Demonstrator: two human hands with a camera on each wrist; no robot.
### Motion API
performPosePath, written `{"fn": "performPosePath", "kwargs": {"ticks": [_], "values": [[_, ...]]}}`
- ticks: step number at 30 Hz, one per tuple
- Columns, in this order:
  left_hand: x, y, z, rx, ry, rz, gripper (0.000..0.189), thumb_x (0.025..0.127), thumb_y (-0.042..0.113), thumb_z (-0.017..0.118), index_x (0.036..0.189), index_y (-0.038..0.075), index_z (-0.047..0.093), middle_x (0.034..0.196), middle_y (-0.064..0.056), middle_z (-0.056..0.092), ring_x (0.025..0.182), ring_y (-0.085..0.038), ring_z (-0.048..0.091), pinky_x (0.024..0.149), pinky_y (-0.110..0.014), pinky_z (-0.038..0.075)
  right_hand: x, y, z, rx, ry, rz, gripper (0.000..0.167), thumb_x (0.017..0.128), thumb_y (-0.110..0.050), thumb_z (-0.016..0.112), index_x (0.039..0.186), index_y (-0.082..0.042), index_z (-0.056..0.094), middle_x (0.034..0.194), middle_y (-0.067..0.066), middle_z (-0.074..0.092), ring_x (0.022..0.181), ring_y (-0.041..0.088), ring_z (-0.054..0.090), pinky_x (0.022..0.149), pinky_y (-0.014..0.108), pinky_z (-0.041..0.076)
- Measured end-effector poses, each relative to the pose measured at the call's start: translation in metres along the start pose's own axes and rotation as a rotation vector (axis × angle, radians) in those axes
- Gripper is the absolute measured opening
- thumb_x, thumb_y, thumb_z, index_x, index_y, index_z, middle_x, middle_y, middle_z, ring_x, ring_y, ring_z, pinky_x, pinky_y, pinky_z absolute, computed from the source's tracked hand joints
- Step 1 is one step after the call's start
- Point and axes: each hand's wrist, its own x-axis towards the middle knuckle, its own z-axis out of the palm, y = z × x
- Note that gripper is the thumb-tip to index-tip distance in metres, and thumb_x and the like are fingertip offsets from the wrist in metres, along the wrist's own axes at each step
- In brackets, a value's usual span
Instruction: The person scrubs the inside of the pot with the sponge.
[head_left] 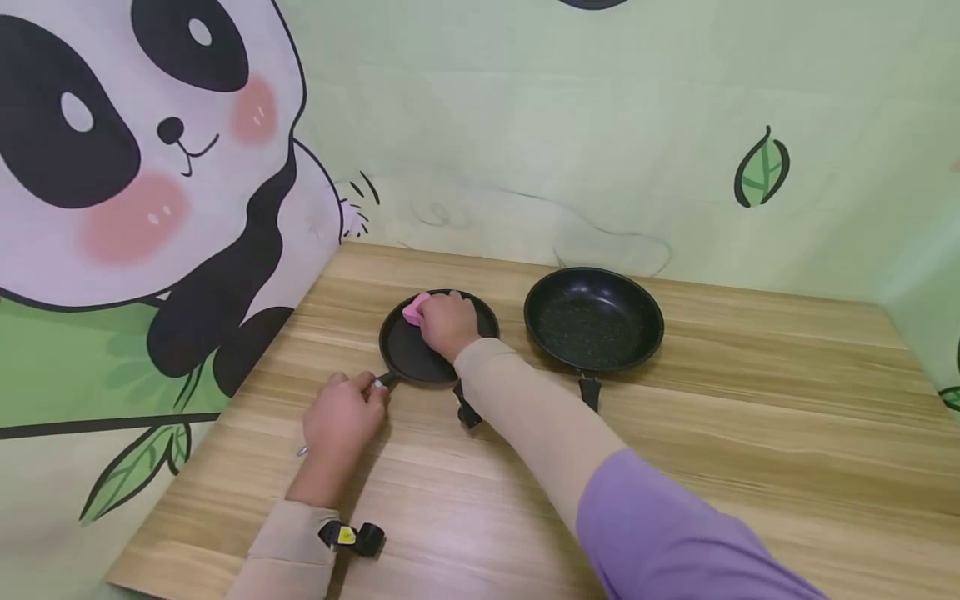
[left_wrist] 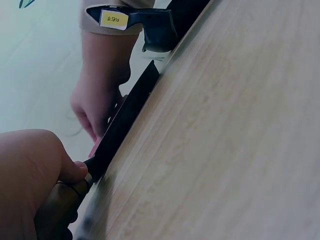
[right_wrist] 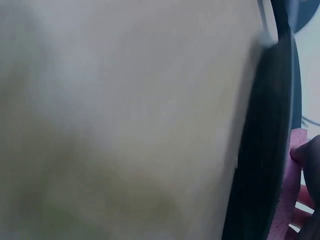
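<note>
Right hand (head_left: pixel 450 325): fingers pinching pink sponge (head_left: pixel 415 309); sponge sticks out at fingertips, against inside of small black pan (head_left: pixel 412 354), far-left part. Left hand (head_left: pixel 345 417): fingers wrapped round pan's handle (head_left: pixel 387 378), thumb near pan end. Small pan on tabletop (head_left: pixel 735 442), larger pan (head_left: pixel 592 325) just right, apart.

The flat pan (head_left: pixel 412 354) shows a smooth, matt dark coating. The sponge (head_left: pixel 414 310), at its eleven o'clock, appears as finely pitted foam. The deep pan (head_left: pixel 592 329), at the flat pan's three o'clock, has a speckled, glossy interior; its handle (head_left: pixel 590 394), at six o'clock, resembles matt plastic. The tabletop (head_left: pixel 750 400) is smooth wood grain with a sheen. The purple sleeve (head_left: pixel 675 533), lower right at half past four, is soft, matt cloth.
</note>
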Motion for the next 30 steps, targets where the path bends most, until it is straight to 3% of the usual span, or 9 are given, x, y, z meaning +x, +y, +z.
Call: {"fn": "performPosePath", "kwargs": {"ticks": [5,9,15,19,25,30], "values": [[0.001,0.002,-0.002,-0.009,-0.004,-0.005,0.030,0.098,0.034,0.059,0.119,0.016,0.072,0.091,-0.011,0.057,0.080,-0.031,0.056,0.059,-0.044,0.043,-0.004,0.022,-0.009,-0.042,-0.012,0.012,0.023,0.101,-0.023,0.056,0.104,-0.023,0.078,0.104,0.001,0.074,0.098,0.025,0.063,0.087,0.043,0.052],[0.002,0.003,-0.005,-0.013,-0.012,-0.010,0.028,0.098,0.032,0.059,0.116,0.015,0.072,0.092,-0.013,0.056,0.080,-0.031,0.055,0.057,-0.042,0.042,-0.009,0.034,-0.013,-0.077,-0.023,-0.037,0.024,0.101,-0.021,0.055,0.103,-0.020,0.078,0.104,0.004,0.075,0.096,0.026,0.062,0.087,0.044,0.052],[0.005,0.006,-0.005,-0.024,-0.046,-0.021,0.033,0.099,0.033,0.058,0.124,0.015,0.070,0.098,-0.016,0.058,0.085,-0.034,0.056,0.061,-0.045,0.043,-0.026,0.041,-0.017,-0.152,-0.016,-0.116,0.025,0.101,-0.020,0.054,0.101,-0.019,0.079,0.099,0.002,0.076,0.094,0.023,0.067,0.088,0.040,0.051],[0.006,0.005,-0.003,-0.016,-0.050,-0.012,0.031,0.099,0.033,0.057,0.121,0.016,0.070,0.099,-0.017,0.058,0.087,-0.035,0.056,0.059,-0.045,0.043,-0.046,0.036,-0.018,-0.110,-0.029,-0.142,0.022,0.102,-0.023,0.057,0.100,-0.019,0.078,0.099,0.001,0.076,0.094,0.022,0.068,0.091,0.040,0.050],[0.003,0.000,0.001,0.023,-0.004,0.048,0.021,0.098,0.032,0.056,0.103,0.016,0.068,0.091,-0.016,0.055,0.083,-0.037,0.056,0.055,-0.047,0.041,-0.068,0.015,-0.016,-0.004,-0.051,-0.104,0.020,0.102,-0.029,0.059,0.095,-0.021,0.077,0.099,0.000,0.075,0.094,0.024,0.065,0.087,0.044,0.051],[0.003,0.001,0.003,0.035,0.023,0.069,0.021,0.098,0.032,0.057,0.100,0.014,0.068,0.087,-0.014,0.054,0.080,-0.036,0.055,0.054,-0.045,0.040,-0.069,0.004,-0.015,0.077,-0.053,-0.140,0.023,0.101,-0.031,0.062,0.116,-0.023,0.077,0.114,-0.004,0.074,0.103,0.023,0.067,0.089,0.042,0.051]]}}
